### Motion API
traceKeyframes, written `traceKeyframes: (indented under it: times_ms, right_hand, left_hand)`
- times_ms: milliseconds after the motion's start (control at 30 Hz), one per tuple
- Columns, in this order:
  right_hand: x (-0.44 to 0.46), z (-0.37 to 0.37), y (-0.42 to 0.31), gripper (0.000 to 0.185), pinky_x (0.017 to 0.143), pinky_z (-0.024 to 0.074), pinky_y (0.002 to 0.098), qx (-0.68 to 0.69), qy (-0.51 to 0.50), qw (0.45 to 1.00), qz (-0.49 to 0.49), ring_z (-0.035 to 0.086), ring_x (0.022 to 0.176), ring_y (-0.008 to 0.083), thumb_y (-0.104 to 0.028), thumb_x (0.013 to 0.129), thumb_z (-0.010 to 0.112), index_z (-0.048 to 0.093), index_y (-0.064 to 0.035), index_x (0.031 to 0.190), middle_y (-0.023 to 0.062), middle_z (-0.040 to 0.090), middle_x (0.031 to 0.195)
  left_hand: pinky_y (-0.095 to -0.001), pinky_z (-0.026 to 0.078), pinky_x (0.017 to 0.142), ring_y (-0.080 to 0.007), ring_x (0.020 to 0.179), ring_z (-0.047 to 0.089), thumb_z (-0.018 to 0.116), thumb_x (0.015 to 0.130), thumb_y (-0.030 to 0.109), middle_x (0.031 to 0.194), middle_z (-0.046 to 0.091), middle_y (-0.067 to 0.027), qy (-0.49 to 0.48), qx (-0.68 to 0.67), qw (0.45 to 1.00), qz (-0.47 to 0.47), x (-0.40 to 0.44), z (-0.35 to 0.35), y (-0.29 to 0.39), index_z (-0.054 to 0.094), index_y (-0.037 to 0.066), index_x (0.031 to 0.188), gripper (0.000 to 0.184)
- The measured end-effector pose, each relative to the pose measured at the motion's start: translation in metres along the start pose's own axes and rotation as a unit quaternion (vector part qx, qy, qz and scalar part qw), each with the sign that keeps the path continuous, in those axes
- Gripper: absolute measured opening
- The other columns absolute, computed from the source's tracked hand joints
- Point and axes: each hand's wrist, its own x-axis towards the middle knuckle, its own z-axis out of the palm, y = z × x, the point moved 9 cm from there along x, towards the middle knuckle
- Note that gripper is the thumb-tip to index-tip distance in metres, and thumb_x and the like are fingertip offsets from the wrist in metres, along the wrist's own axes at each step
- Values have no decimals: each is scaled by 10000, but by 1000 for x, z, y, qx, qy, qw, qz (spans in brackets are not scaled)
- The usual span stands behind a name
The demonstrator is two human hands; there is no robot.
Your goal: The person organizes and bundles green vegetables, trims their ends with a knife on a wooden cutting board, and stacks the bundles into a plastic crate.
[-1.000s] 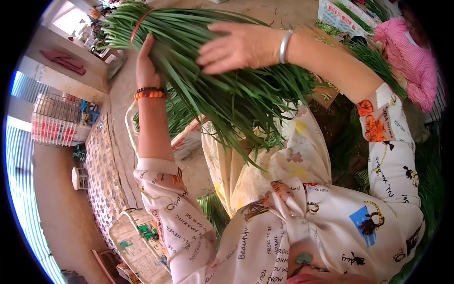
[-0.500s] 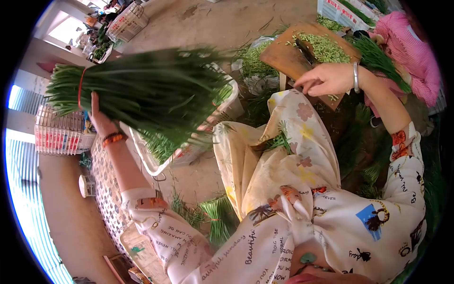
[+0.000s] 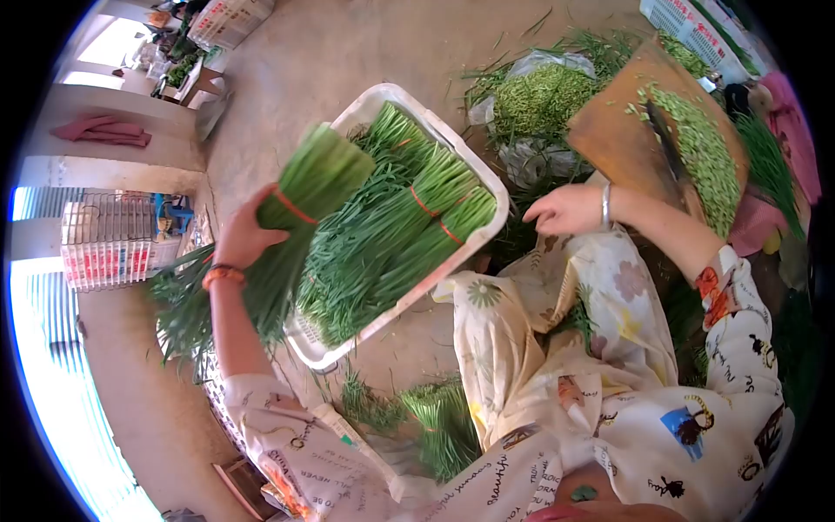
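Observation:
My left hand (image 3: 249,230) is closed around a bundle of garlic chives (image 3: 323,178), just below its red band. The bundle is raised over the left side of a white plastic crate (image 3: 497,196), its pale cut ends toward the crate and its green leaves trailing down to the left. Inside the crate lie several banded chive bundles (image 3: 370,252), cut ends toward the upper right. My right hand (image 3: 570,210) hovers above my knee with nothing in it, index finger stretched out. It is near the corner of a wooden board (image 3: 613,109), apart from the knife (image 3: 665,148) on it.
Chopped stem pieces (image 3: 709,152) cover part of the board. Behind it sits a bag heaped with chopped pieces (image 3: 544,100). Another chive bundle (image 3: 444,426) lies on the floor by my leg. Stacked crates (image 3: 117,252) stand at the left wall. A person's pink sleeve (image 3: 787,130) shows at right.
My left hand has swung the chive bundle around: its cut ends pointed left and now point up and right over the crate. My view has turned, showing more of the crate. The right hand stays empty.

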Motion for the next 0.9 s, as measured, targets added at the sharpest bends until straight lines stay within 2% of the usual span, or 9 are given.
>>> traceKeyframes:
  times_ms: [67,300,433,500,567,600,700,767,900]
  right_hand:
    - [27,17,4,355,595,437,316,41,-21,998,36,526,590,180,-186,753,463,505,-38,1073,94,570,647]
    - [116,31,16,299,718,432,361,20,-87,996,11,562,788,290,-195,769,439,526,-24,999,170,578,872]
    - [159,-11,2,276,755,435,355,55,21,993,-103,560,807,290,-130,768,456,524,-41,1021,168,578,878]
    - [186,-54,-9,390,793,437,306,-81,210,965,-132,538,940,213,-98,751,528,462,-54,1133,113,545,1037]
    - [212,-72,-37,575,916,343,368,-290,312,883,-198,422,1099,240,-160,708,585,356,-64,1226,114,431,1201]
    - [230,-69,-38,575,916,343,368,-286,308,885,-200,422,1099,240,-160,708,585,356,-64,1226,114,431,1201]
    - [280,-50,-29,828,982,223,434,-485,236,836,-106,301,1191,259,-268,632,659,208,-62,1294,131,349,1264]
    - [303,-44,-15,1010,980,205,457,-560,148,813,-57,320,1174,267,-349,537,711,132,-72,1316,147,369,1232]
    - [328,-56,-3,1005,973,224,420,-511,50,858,7,364,1131,267,-384,488,730,224,-11,1273,124,412,1181]
  left_hand:
    - [-341,409,807,-279,932,537,695,523,217,991,567,-156,-64,-11,998,28,47,56,-16,432,132,1193,724]
    - [-306,372,860,-239,976,516,686,571,184,1056,538,-154,-169,-121,977,51,179,230,-19,372,63,1233,742]
    - [-306,327,910,-284,1032,470,708,559,244,1110,485,-207,-254,-193,948,20,182,237,-36,280,53,1279,859]
    - [-377,279,950,-310,1136,365,747,504,330,1235,362,-199,-137,14,986,94,166,222,-14,201,85,1312,1005]
    - [-428,242,960,-320,1176,297,758,471,367,1282,284,-183,-95,119,987,48,139,228,5,168,99,1320,1068]
    - [-479,206,969,-329,1217,228,769,437,403,1328,206,-168,-52,225,973,5,132,225,2,135,113,1328,1131]
    - [-543,164,957,-334,1237,177,777,412,416,1348,162,-150,-22,171,985,19,124,229,-15,100,142,1334,1176]
    - [-502,163,978,-315,1238,185,786,413,374,1340,194,-135,-35,191,981,-27,127,222,-46,75,177,1335,1181]
    - [-496,148,988,-296,1250,166,783,423,356,1351,175,-129,-44,129,987,-81,138,224,-90,98,171,1328,1150]
